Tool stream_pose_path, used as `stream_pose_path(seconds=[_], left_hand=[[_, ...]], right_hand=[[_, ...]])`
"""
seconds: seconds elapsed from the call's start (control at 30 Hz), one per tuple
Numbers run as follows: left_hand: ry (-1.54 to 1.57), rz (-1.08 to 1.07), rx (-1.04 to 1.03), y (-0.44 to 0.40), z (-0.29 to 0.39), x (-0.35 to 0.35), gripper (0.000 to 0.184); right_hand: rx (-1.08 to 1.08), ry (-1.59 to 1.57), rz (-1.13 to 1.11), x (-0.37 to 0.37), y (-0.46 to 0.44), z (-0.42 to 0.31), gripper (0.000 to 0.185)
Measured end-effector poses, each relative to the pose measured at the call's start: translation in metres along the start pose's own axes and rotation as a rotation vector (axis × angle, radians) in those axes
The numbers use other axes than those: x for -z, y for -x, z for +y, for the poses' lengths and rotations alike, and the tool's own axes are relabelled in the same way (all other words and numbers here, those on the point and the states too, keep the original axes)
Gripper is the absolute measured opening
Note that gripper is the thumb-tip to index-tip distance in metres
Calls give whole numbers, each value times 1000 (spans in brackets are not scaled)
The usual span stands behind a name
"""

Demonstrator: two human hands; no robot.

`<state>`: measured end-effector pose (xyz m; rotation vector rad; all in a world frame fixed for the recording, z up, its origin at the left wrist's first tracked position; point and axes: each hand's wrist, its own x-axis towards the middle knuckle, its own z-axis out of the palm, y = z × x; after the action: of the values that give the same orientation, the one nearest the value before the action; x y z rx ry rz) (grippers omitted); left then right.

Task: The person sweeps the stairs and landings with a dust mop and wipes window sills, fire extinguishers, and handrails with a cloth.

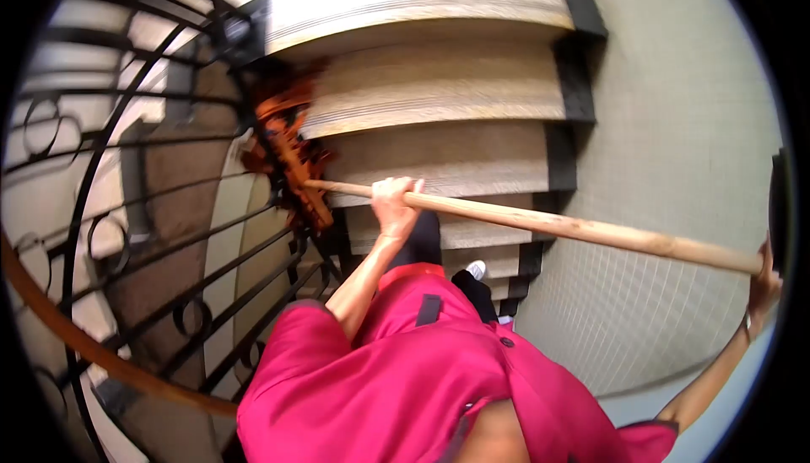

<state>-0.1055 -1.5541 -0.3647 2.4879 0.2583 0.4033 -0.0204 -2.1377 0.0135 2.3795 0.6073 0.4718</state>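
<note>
A mop with a long pale wooden handle [540,223] crosses in front of my body. Its orange-red head of cloth strips [291,147] lies at the left end of the steps, against the black railing, slightly blurred. My left hand [395,206] is wrapped round the handle near the head. Out at the right edge of the view, my right hand [765,282] grips the handle's far end, its fingers partly lost in the dark border.
Pale stone steps [430,83] with dark side edges run up ahead. A black metal railing [160,235] with a brown handrail [110,358] stands at left, with another flight visible beyond it. A tiled wall [666,151] borders the right. My shoe [477,269] shows on a lower step.
</note>
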Motion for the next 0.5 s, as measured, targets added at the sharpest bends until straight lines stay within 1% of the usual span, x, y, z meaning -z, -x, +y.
stream_pose_path(seconds=[0.1,0.17,0.23,0.27,0.33,0.37,0.4,0.43,0.47,0.5], left_hand=[[11,2,-111,8,32,-9,34],[47,-26,-179,21,65,-15,36],[97,-50,-297,40,105,-31,35],[120,-42,-381,54,120,-37,34],[220,-73,-517,73,175,-64,26],[253,-127,-569,84,205,-75,24],[227,-266,-677,95,224,-95,13],[277,-393,-730,110,252,-109,14],[305,-490,-813,127,272,-131,15],[299,-622,-890,146,291,-149,10]], right_hand=[[-135,-81,-38,19,75,-1,39],[-191,-52,-45,28,141,-6,36],[-246,30,-92,24,234,7,35],[-287,81,-103,35,297,-1,35],[-505,97,-230,42,421,-14,32],[-567,116,-319,56,484,-27,32],[-623,133,-412,78,542,-44,32],[-749,97,-532,105,592,-69,32],[-830,73,-595,133,634,-94,32],[-976,38,-690,165,650,-127,33]])
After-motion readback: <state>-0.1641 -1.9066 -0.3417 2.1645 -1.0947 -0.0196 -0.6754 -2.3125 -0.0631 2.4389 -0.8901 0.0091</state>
